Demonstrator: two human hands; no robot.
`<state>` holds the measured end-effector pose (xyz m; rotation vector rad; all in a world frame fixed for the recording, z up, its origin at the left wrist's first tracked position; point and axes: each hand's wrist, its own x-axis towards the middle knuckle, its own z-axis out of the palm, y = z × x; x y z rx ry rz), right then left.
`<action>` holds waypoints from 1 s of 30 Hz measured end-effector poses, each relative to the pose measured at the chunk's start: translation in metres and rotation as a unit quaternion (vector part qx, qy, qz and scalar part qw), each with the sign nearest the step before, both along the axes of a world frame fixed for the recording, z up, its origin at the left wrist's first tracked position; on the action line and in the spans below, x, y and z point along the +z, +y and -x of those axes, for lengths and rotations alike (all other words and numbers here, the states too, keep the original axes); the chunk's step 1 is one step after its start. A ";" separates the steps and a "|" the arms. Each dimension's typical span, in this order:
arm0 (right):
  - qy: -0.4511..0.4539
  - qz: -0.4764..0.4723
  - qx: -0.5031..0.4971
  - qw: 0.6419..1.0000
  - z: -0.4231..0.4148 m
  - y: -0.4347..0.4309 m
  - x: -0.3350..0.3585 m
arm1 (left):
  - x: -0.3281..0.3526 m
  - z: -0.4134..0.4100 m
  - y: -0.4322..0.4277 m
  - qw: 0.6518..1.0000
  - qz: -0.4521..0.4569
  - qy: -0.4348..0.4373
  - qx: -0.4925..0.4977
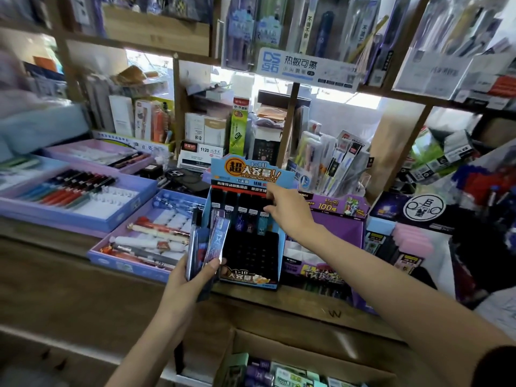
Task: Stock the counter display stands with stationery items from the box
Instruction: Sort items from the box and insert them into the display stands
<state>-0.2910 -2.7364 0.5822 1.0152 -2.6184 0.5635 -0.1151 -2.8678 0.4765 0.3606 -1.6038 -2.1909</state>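
Filling the display stand (pixel 245 174) is the step in hand. The left hand (pixel 192 277) grips a fanned bundle of lead cases (pixel 208 244) just left of the stand's front. The right hand (pixel 287 210) reaches to the upper right slots with fingers bent; whether they pinch a case cannot be told. The lower slots (pixel 251 250) beneath it look unfilled. The next move likely calls for seating one case upright there. The box (pixel 307 356) sits below both forearms.

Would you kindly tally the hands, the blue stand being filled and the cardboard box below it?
Hands: 2 (left hand grips cases; right hand)
Blue stand: 1
Cardboard box: 1
Total: 4
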 end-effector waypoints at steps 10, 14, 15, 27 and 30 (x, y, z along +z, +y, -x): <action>-0.289 0.109 0.060 0.949 -0.063 0.003 0.008 | 0.014 0.001 0.016 0.999 -0.021 0.013 -0.022; -0.454 0.162 0.090 0.871 -0.081 0.006 -0.014 | 0.016 0.004 0.022 0.999 -0.001 0.012 -0.036; -0.460 0.181 0.091 0.864 -0.082 0.007 -0.017 | 0.016 0.004 0.023 0.999 0.001 0.012 -0.036; -0.516 0.328 0.054 0.789 -0.067 0.038 -0.001 | 0.022 0.004 0.022 0.999 -0.006 0.035 -0.009; -0.482 0.264 0.032 0.835 -0.058 0.049 0.002 | 0.020 0.004 0.017 0.999 -0.003 0.040 -0.005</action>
